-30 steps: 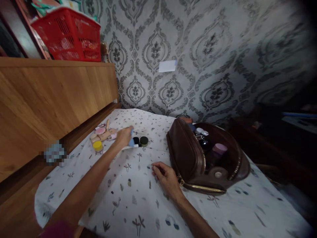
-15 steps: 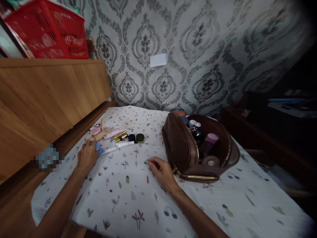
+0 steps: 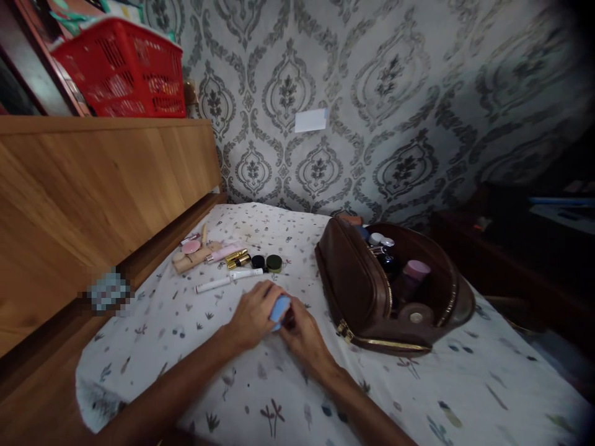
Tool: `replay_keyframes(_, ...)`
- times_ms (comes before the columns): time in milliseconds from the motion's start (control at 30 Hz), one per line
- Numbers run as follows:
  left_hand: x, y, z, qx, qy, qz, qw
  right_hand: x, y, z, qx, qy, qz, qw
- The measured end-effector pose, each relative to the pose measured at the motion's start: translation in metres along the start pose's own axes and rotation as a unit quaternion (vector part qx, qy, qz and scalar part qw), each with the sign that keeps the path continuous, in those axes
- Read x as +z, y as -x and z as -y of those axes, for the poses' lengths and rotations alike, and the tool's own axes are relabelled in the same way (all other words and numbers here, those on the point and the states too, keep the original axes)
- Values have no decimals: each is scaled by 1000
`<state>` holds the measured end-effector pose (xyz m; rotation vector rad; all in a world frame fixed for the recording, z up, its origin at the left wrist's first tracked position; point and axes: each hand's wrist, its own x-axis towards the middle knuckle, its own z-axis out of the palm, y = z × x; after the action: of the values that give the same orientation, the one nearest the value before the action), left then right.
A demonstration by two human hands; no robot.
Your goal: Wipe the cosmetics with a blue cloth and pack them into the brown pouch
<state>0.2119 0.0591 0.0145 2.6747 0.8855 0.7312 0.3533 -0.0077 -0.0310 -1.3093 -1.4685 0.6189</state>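
My left hand (image 3: 255, 314) is closed around a small light-blue item (image 3: 279, 308), whose exact kind I cannot make out. From the other side my right hand (image 3: 304, 337) meets it, thumb and fingers curled against it. Beyond the hands lie a white tube (image 3: 245, 273) and a slim white pen-like stick (image 3: 212, 285). To the right stands a brown makeup bag (image 3: 353, 279), unzipped, with bottles and a pink-capped container (image 3: 415, 271) inside.
Gold lipstick tubes (image 3: 238, 257), a dark round jar (image 3: 274, 263), a pink tube (image 3: 227, 251) and a round pink compact (image 3: 191, 247) lie on the patterned sheet (image 3: 260, 396). A wooden headboard (image 3: 102, 179) borders the left; a red basket (image 3: 125, 68) sits on top.
My left hand has carried the blue item from the cosmetics at the left to the middle, where my right hand now touches it. The view has shifted slightly left.
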Motion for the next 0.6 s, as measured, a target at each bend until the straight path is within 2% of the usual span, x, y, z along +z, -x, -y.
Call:
replay_keyframes(100,12,-7,-8,4,42,33,999,-4,0,-11,18,11,-10,1000)
replay_keyframes(267,12,-10,0,-59,176,-24,982,-7,-2,-15,52,48,14,997)
replay_keyframes(467,20,-8,13,-131,272,-84,950,-6,-2,-10,41,22,28,999)
replay_keyframes(600,27,-7,20,-153,351,-86,920,-8,-2,-8,34,22,10,999)
